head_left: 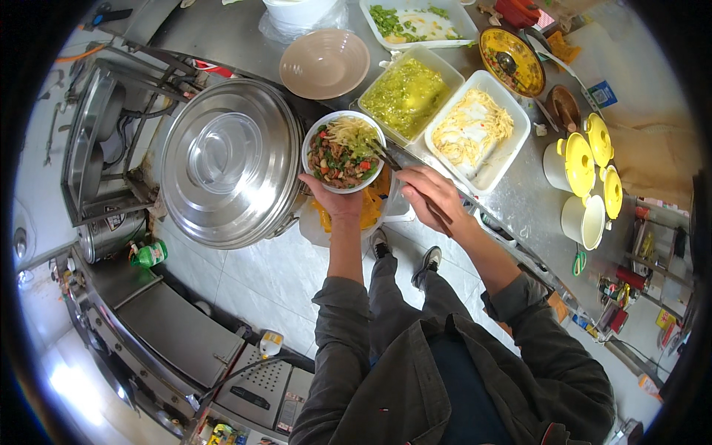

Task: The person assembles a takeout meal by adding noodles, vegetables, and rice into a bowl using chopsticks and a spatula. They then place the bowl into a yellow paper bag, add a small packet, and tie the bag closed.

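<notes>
My left hand (335, 200) supports a white round bowl (350, 114) from below and along its near side. Inside the bowl lie browned meat pieces, red and green bits, pale shreds and a yellow-green heap. Dark chopsticks (389, 159) are gripped in my right hand (432, 194), their tips at the yellow-green food by the bowl's right rim. Just beyond that hand stands a white tub (483, 176) of pale yellow shreds. Beside it is a translucent tub (455, 80) filled with chopped yellow-green food.
A large lidded steel pot (215, 219) stands left of the bowl. An empty beige bowl (315, 63) and a tray of greens (452, 43) sit farther back. Yellow-lidded pots (577, 165) line the counter's right. Orange material (374, 204) in a bag hangs below my hands.
</notes>
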Motion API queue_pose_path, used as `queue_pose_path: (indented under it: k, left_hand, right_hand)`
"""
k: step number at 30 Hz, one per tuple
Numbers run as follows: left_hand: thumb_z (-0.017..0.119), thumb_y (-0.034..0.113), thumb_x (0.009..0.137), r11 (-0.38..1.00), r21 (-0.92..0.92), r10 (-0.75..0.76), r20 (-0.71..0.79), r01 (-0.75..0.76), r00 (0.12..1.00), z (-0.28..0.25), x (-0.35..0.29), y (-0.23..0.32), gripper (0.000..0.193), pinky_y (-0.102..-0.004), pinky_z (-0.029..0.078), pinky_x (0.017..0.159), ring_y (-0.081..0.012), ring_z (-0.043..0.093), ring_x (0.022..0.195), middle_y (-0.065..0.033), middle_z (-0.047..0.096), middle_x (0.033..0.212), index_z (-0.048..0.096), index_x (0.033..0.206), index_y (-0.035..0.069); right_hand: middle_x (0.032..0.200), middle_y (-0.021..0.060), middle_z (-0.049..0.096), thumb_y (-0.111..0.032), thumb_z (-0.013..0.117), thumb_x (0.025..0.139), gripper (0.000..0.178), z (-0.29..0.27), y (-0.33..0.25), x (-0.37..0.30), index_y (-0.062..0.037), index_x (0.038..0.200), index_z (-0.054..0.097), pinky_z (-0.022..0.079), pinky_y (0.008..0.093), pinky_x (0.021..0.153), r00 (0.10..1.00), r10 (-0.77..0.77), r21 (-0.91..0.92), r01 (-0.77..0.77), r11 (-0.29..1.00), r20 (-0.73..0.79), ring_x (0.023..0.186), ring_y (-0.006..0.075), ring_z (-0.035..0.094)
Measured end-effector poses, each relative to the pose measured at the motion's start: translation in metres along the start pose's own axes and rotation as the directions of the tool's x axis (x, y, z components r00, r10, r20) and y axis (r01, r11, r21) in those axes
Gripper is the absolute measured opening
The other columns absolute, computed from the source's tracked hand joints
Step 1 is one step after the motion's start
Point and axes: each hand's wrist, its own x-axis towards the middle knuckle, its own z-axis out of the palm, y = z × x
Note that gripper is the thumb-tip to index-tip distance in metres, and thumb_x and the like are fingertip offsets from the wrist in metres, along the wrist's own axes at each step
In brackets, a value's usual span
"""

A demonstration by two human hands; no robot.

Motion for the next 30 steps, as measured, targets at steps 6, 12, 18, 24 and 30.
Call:
queue_pose_path:
  k: [6, 12, 18, 24, 30]
  left_hand:
    - [0.029, 0.079, 0.092, 1.000, 0.028, 0.003, -0.043, -0.001, 0.999, 0.006, -0.007, 0.000, 0.086, -0.0539, 0.034, 0.114, -0.0324, 0.038, 0.141, -0.0078, 0.040, 0.154, 0.034, 0.153, 0.019]
    - [0.028, 0.079, 0.092, 0.999, 0.033, 0.008, 0.006, -0.009, 1.000, 0.004, -0.010, -0.004, 0.086, -0.0543, 0.034, 0.115, -0.0325, 0.037, 0.142, -0.0074, 0.038, 0.154, 0.033, 0.153, 0.019]
    - [0.024, 0.079, 0.093, 1.000, 0.022, -0.009, -0.038, 0.010, 0.999, 0.003, -0.014, -0.006, 0.086, -0.0529, 0.032, 0.117, -0.0329, 0.036, 0.143, -0.0070, 0.036, 0.156, 0.031, 0.154, 0.020]
    - [0.030, 0.081, 0.090, 0.999, -0.049, -0.006, -0.028, 0.005, 1.000, -0.001, -0.015, -0.014, 0.087, -0.0572, 0.031, 0.116, -0.0324, 0.035, 0.143, -0.0065, 0.036, 0.156, 0.033, 0.154, 0.022]
    - [0.032, 0.081, 0.089, 0.997, -0.007, 0.071, -0.004, -0.071, 0.997, 0.000, -0.015, -0.015, 0.087, -0.0571, 0.031, 0.116, -0.0318, 0.036, 0.143, -0.0060, 0.037, 0.156, 0.033, 0.154, 0.022]
  right_hand:
    - [0.092, 0.0160, 0.067, -0.005, 0.061, 0.095, 0.014, -0.007, -0.012, -0.012, 0.0036, 0.104, 0.067, 0.053, 0.0327, 0.071, 0.961, 0.210, 0.189, -0.176, 0.966, -0.182, 0.077, 0.0266, 0.066]
    - [0.096, 0.0115, 0.069, -0.019, 0.054, 0.104, 0.028, 0.022, 0.007, -0.024, 0.0045, 0.116, 0.062, 0.057, 0.0281, 0.071, 0.786, 0.614, 0.653, -0.427, 0.625, -0.074, 0.081, 0.0175, 0.071]
    - [0.097, 0.0148, 0.066, -0.021, 0.054, 0.104, 0.031, 0.030, 0.001, -0.052, 0.0069, 0.117, 0.059, 0.060, 0.0324, 0.074, 0.717, 0.673, 0.712, -0.376, 0.593, -0.182, 0.084, 0.0228, 0.071]
    - [0.101, 0.0132, 0.066, -0.015, 0.053, 0.104, 0.027, 0.031, -0.018, -0.053, 0.0049, 0.121, 0.060, 0.057, 0.0302, 0.080, 0.714, 0.681, 0.758, -0.351, 0.550, -0.164, 0.088, 0.0201, 0.070]
    - [0.101, 0.0175, 0.066, -0.007, 0.057, 0.099, 0.019, 0.008, -0.014, -0.057, 0.0073, 0.110, 0.063, 0.056, 0.0340, 0.080, 0.956, 0.218, 0.162, -0.187, 0.969, -0.195, 0.087, 0.0237, 0.068]
